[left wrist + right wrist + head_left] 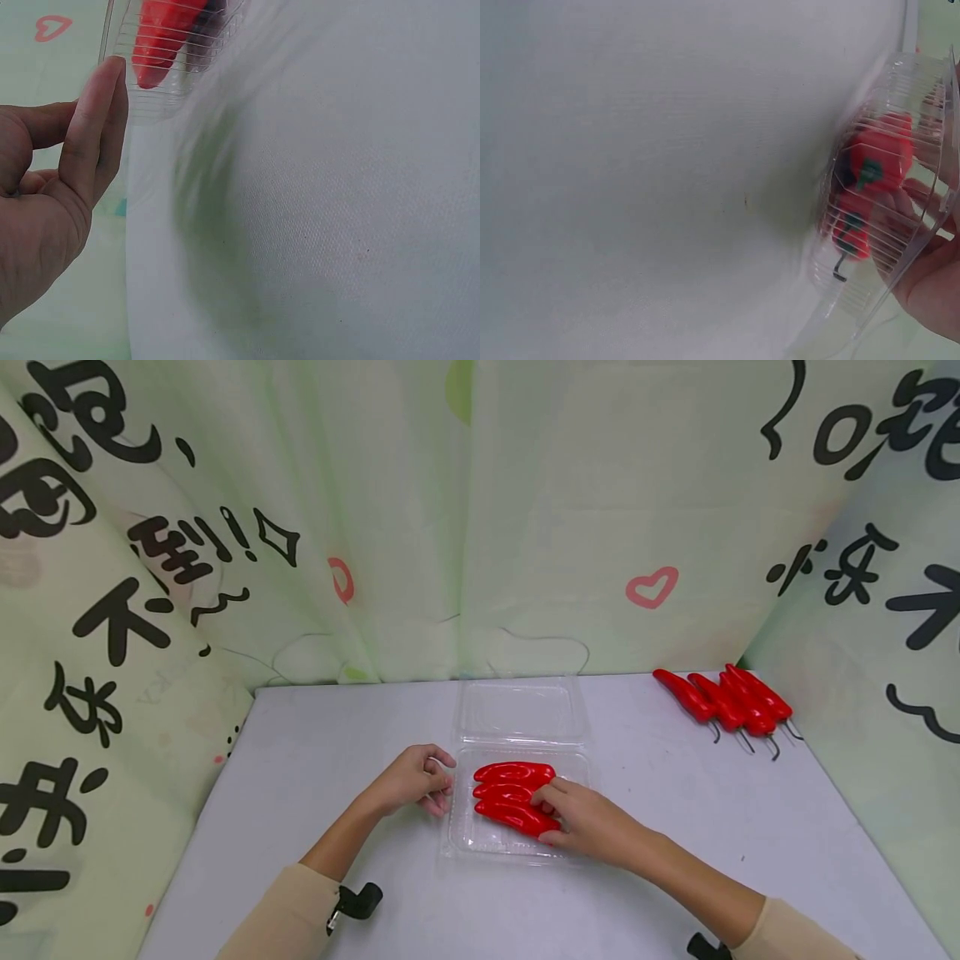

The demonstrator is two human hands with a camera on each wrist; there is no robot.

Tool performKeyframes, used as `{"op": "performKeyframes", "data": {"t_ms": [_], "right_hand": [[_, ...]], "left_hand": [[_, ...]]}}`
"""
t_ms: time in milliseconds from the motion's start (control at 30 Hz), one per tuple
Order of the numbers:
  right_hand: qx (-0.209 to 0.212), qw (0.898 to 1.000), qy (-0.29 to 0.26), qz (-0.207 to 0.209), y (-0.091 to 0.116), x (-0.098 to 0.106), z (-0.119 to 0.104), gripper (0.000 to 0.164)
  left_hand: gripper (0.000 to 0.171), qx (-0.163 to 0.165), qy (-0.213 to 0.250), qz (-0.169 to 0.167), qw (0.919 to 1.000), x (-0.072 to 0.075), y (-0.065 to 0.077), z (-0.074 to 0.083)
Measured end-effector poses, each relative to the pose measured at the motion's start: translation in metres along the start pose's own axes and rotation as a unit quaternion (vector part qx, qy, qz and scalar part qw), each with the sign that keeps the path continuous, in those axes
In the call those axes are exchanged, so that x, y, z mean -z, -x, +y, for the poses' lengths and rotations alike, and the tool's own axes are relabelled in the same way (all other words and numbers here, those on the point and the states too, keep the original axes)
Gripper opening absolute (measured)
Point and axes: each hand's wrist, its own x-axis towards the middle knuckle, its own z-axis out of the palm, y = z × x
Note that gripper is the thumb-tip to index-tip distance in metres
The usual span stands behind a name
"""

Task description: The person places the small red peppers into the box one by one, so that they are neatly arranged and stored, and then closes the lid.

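A clear plastic clamshell box (465,839) lies on the table with its lid (521,710) folded back. Three shiny red chili peppers lie side by side in its base, tips to the left. My right hand (596,822) reaches in from the right and pinches the nearest chili pepper (513,817) close to its stem end. Through the ribbed box wall, the right wrist view shows green stem caps and the fingers beside a pepper (885,154). My left hand (420,781) is at the box's left rim, its fingertips against the edge in the left wrist view, fingers (94,127) fairly straight.
Several more red chili peppers (723,702) lie in a row at the back right of the white table (337,735), stems toward me. Pale green curtains (525,527) with black lettering hang at the back and both sides.
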Motion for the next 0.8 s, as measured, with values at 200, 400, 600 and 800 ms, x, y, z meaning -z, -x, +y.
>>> {"op": "performKeyframes", "data": {"t_ms": [200,400,600,800], "right_hand": [[-0.001,1.000,0.015,0.006,-0.0010,-0.0040,-0.0032,0.051],[0.000,1.000,0.024,0.015,-0.0020,-0.0054,-0.0046,0.050],[0.000,0.999,0.034,0.025,-0.0019,-0.0071,-0.0056,0.051],[0.008,0.999,0.042,0.035,-0.0013,-0.0074,-0.0063,0.049]], "left_hand": [[0.029,0.000,-0.003,0.002,1.0000,-0.0001,0.0011,0.0006],[0.029,0.002,-0.006,0.002,1.0000,-0.0007,0.0014,0.0010],[0.030,0.000,-0.003,0.000,1.0000,-0.0008,0.0019,0.0019],[0.030,0.000,0.002,-0.003,1.0000,-0.0004,0.0024,0.0021]]}}
